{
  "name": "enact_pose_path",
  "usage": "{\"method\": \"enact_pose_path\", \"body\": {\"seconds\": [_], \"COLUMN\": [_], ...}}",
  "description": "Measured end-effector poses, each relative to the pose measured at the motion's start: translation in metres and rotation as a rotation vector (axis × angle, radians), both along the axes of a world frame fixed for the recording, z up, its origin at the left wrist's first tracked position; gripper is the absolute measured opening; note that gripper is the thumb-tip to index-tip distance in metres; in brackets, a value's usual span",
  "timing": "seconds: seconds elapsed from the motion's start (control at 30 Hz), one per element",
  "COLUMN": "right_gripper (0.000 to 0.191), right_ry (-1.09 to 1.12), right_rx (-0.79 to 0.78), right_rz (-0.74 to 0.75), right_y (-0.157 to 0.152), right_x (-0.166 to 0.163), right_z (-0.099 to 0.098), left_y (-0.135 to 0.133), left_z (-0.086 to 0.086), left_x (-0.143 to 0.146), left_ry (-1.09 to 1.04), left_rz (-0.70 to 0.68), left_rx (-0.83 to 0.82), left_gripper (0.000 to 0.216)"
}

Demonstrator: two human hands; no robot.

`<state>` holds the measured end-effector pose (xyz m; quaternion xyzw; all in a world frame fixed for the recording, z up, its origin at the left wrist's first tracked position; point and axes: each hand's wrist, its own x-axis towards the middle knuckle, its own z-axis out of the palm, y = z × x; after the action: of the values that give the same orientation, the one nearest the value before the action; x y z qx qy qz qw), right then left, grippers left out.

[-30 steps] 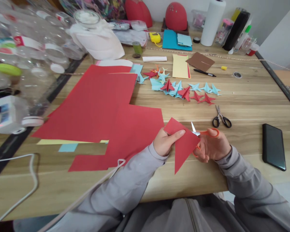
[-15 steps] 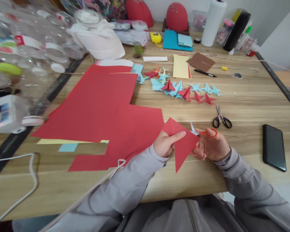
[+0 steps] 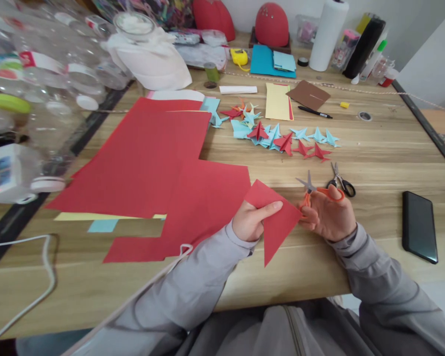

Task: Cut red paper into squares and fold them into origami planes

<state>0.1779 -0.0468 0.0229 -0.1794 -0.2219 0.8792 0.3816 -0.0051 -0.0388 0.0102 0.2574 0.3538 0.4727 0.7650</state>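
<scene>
My left hand (image 3: 252,220) pinches a folded red paper triangle (image 3: 276,223) just above the table's near edge, thumb on top. To its right, my right hand (image 3: 330,213) grips orange-handled scissors (image 3: 310,192), their blades open and pointing away from me, clear of the paper. Large red paper sheets (image 3: 144,158) lie to the left of my hands on the wooden table (image 3: 385,158).
Small black scissors (image 3: 340,181) lie just beyond my right hand. A row of folded red and blue paper cranes (image 3: 282,137) sits farther back. A black phone (image 3: 419,225) lies at right. Plastic bottles (image 3: 40,84) crowd the left; a paper roll (image 3: 327,33) and clutter line the back.
My right hand has drawn the orange scissors out from the red triangle's edge and swung them up and to the right. My left hand and the paper have barely moved.
</scene>
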Motion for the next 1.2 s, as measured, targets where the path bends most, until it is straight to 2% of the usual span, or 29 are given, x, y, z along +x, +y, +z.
{"method": "enact_pose_path", "body": {"seconds": [0.1, 0.23, 0.33, 0.47, 0.57, 0.67, 0.8, 0.9, 1.0, 1.2], "right_gripper": [0.042, 0.039, 0.037, 0.039, 0.041, 0.043, 0.043, 0.042, 0.042, 0.041], "right_ry": [0.021, 0.034, -0.009, -0.146, -0.252, -0.235, -0.185, -0.202, -0.231, -0.220], "right_rx": [0.046, 0.095, 0.136, 0.167, 0.150, 0.124, 0.100, 0.103, 0.091, 0.042], "right_rz": [0.084, 0.053, 0.048, 0.100, 0.124, 0.192, 0.209, 0.179, 0.211, 0.257], "right_y": [0.000, -0.001, -0.001, 0.000, 0.003, 0.005, 0.005, 0.004, 0.004, 0.005], "right_x": [0.001, 0.001, 0.004, 0.009, 0.012, 0.013, 0.013, 0.013, 0.014, 0.010], "right_z": [-0.001, -0.001, -0.001, -0.004, -0.005, -0.005, -0.003, -0.003, -0.004, -0.007], "left_y": [0.002, 0.006, 0.009, 0.010, 0.011, 0.010, 0.010, 0.011, 0.011, 0.006], "left_z": [0.001, 0.001, 0.000, 0.002, 0.003, 0.002, 0.001, -0.001, -0.002, 0.001], "left_x": [0.001, -0.002, -0.004, -0.007, -0.009, -0.010, -0.009, -0.009, -0.009, -0.007], "left_ry": [0.009, 0.087, 0.174, 0.162, 0.154, 0.158, 0.191, 0.205, 0.201, 0.250], "left_rz": [-0.028, -0.062, -0.125, -0.166, -0.220, -0.263, -0.250, -0.236, -0.219, -0.268], "left_rx": [-0.035, -0.084, -0.062, -0.026, -0.025, -0.018, -0.012, -0.016, -0.015, -0.009], "left_gripper": [0.035, 0.042, 0.052, 0.051, 0.058, 0.060, 0.060, 0.058, 0.058, 0.049]}}
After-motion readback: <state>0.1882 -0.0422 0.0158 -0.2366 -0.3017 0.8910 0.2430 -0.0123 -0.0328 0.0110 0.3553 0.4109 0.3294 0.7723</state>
